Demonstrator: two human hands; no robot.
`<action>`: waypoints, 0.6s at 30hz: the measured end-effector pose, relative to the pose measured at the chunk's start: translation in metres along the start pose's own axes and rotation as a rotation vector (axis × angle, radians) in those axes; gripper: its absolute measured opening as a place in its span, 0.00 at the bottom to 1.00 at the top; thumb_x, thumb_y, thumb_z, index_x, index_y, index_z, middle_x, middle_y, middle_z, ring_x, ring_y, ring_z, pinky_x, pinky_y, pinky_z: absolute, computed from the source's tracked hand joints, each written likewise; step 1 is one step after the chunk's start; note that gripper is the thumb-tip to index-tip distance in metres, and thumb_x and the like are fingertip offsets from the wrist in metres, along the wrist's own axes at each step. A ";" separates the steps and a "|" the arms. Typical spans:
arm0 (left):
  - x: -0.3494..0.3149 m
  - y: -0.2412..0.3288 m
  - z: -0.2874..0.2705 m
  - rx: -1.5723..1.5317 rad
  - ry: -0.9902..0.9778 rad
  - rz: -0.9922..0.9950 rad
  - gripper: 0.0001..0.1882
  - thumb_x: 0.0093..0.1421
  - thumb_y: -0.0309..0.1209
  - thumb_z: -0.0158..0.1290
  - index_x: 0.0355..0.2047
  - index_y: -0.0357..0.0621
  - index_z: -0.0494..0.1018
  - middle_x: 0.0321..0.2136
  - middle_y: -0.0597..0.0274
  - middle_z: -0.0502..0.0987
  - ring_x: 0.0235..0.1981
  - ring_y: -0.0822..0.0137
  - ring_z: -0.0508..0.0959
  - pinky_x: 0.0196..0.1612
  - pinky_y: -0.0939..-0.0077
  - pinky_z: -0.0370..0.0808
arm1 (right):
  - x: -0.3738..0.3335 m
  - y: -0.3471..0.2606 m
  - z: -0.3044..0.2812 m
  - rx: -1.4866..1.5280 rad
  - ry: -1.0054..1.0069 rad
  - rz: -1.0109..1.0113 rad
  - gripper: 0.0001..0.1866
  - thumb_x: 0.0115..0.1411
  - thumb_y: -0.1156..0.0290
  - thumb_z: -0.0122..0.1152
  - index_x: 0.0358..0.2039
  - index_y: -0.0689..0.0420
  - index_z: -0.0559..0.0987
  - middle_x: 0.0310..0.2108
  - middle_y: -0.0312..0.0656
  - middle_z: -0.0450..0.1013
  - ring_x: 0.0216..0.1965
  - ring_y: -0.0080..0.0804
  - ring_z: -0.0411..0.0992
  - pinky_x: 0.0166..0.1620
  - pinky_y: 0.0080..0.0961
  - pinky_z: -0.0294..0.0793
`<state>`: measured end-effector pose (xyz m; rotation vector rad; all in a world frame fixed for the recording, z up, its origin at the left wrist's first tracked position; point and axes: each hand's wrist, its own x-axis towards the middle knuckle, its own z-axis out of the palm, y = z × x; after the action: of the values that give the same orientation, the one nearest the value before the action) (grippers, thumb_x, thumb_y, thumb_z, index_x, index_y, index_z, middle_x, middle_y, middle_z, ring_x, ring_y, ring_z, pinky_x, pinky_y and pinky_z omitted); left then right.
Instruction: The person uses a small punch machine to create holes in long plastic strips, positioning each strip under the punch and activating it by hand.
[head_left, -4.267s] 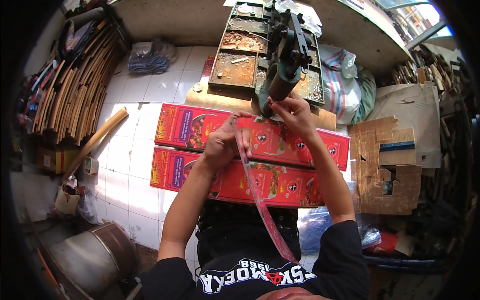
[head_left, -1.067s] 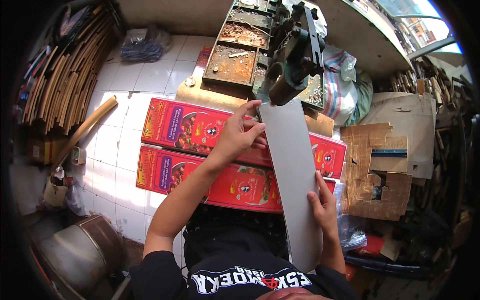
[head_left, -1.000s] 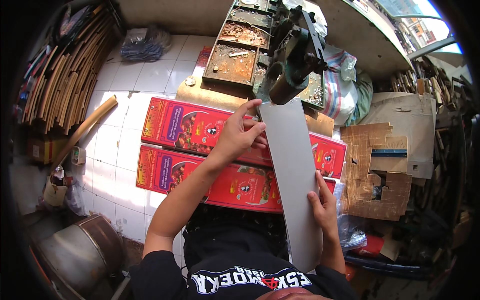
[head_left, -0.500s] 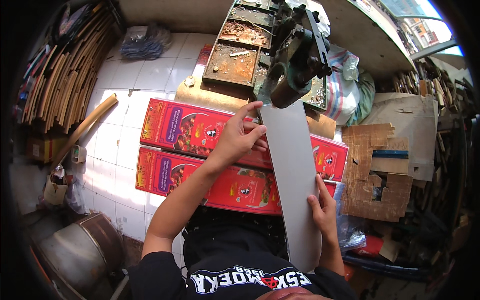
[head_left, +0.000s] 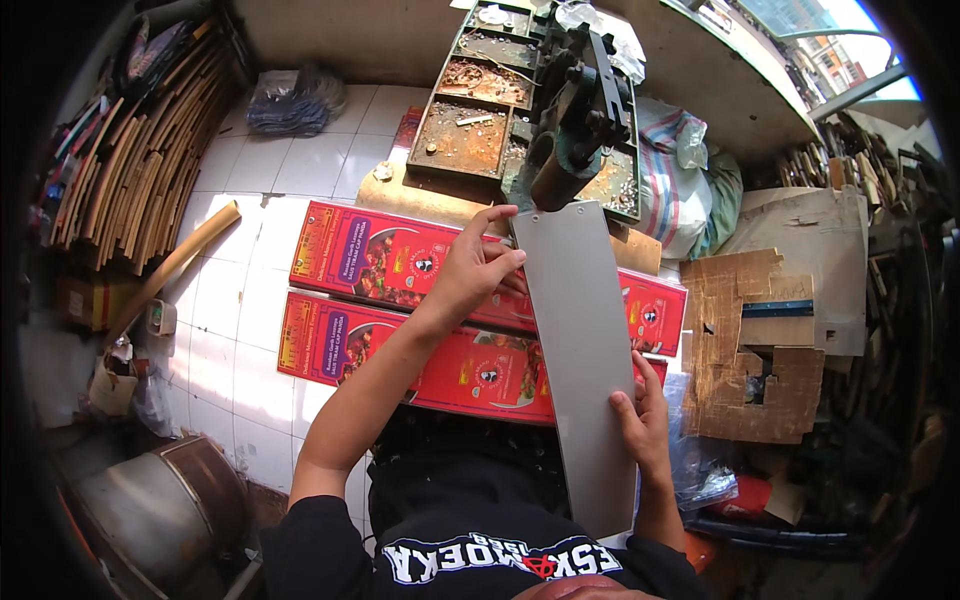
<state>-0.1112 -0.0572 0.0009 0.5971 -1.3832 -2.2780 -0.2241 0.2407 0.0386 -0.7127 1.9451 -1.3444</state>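
A long, flat grey panel [head_left: 580,340] lies lengthwise in front of me, its near end close to my shirt. Its far end sits at the foot of a dark green cast-metal press [head_left: 570,150], just below the thick round column. My left hand [head_left: 478,270] is at the panel's left edge near that end, thumb against the edge and index finger stretched toward the corner; its other fingers are partly hidden. Farther down, my right hand [head_left: 645,415] grips the right edge, thumb on top. Beneath the panel lie two long red printed panels [head_left: 370,255] with food pictures.
Behind the red panels, a compartmented metal tray [head_left: 455,145] holds small parts and scraps. Torn brown cardboard [head_left: 720,340] and a striped sack [head_left: 665,180] are at right. Stacked cardboard sheets [head_left: 140,150] lean at far left, near a cardboard tube [head_left: 180,265] and a metal drum [head_left: 165,495].
The view has shifted slightly. The grey panel's far end now shows a little more clear of the press column. Both hands keep nearly the same places on its edges.
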 end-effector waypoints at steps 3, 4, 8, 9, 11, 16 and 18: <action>-0.002 0.005 0.001 0.053 0.000 -0.016 0.32 0.65 0.28 0.55 0.65 0.43 0.54 0.31 0.50 0.81 0.26 0.65 0.83 0.30 0.74 0.82 | -0.009 0.005 -0.009 0.060 -0.138 0.105 0.26 0.65 0.69 0.60 0.61 0.65 0.67 0.45 0.45 0.77 0.49 0.29 0.75 0.52 0.24 0.72; -0.006 0.006 0.000 0.072 -0.019 -0.024 0.31 0.66 0.30 0.55 0.65 0.42 0.54 0.32 0.50 0.81 0.26 0.65 0.83 0.30 0.73 0.82 | -0.012 0.007 -0.016 0.070 -0.209 0.153 0.26 0.65 0.66 0.62 0.60 0.65 0.69 0.46 0.44 0.77 0.49 0.28 0.75 0.52 0.24 0.72; -0.017 0.018 0.009 0.054 -0.095 -0.040 0.31 0.66 0.32 0.55 0.64 0.41 0.53 0.32 0.51 0.81 0.27 0.65 0.82 0.30 0.74 0.80 | -0.025 0.041 -0.043 0.392 -0.515 0.229 0.43 0.55 0.48 0.69 0.62 0.65 0.67 0.53 0.47 0.73 0.52 0.33 0.73 0.55 0.29 0.72; -0.022 0.022 0.011 0.043 -0.096 -0.025 0.31 0.66 0.32 0.55 0.64 0.41 0.53 0.32 0.51 0.81 0.27 0.65 0.82 0.30 0.74 0.80 | -0.030 0.041 -0.039 0.559 -0.529 0.242 0.46 0.53 0.48 0.69 0.63 0.65 0.64 0.56 0.51 0.70 0.54 0.38 0.72 0.56 0.32 0.71; -0.030 0.028 0.014 0.015 -0.102 0.006 0.31 0.66 0.33 0.55 0.64 0.41 0.53 0.32 0.51 0.81 0.26 0.65 0.82 0.31 0.74 0.80 | -0.038 0.040 -0.021 0.891 -0.553 0.266 0.53 0.49 0.47 0.69 0.67 0.65 0.57 0.62 0.58 0.63 0.57 0.48 0.70 0.59 0.39 0.70; -0.054 0.049 0.026 0.322 -0.003 0.143 0.30 0.65 0.31 0.56 0.63 0.40 0.57 0.34 0.55 0.80 0.33 0.66 0.82 0.37 0.74 0.79 | -0.047 0.020 0.001 1.153 -0.773 0.445 0.59 0.46 0.48 0.67 0.69 0.67 0.49 0.63 0.73 0.54 0.60 0.69 0.63 0.63 0.64 0.59; -0.069 0.052 0.033 0.681 0.175 0.417 0.30 0.64 0.28 0.58 0.62 0.41 0.59 0.36 0.55 0.79 0.36 0.66 0.81 0.40 0.76 0.76 | -0.048 0.018 -0.003 1.114 -0.742 0.437 0.58 0.44 0.50 0.68 0.69 0.68 0.51 0.63 0.73 0.55 0.59 0.69 0.64 0.62 0.61 0.62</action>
<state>-0.0665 -0.0179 0.0718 0.6104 -1.9707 -1.3789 -0.1967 0.2842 0.0324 -0.1419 0.5380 -1.3415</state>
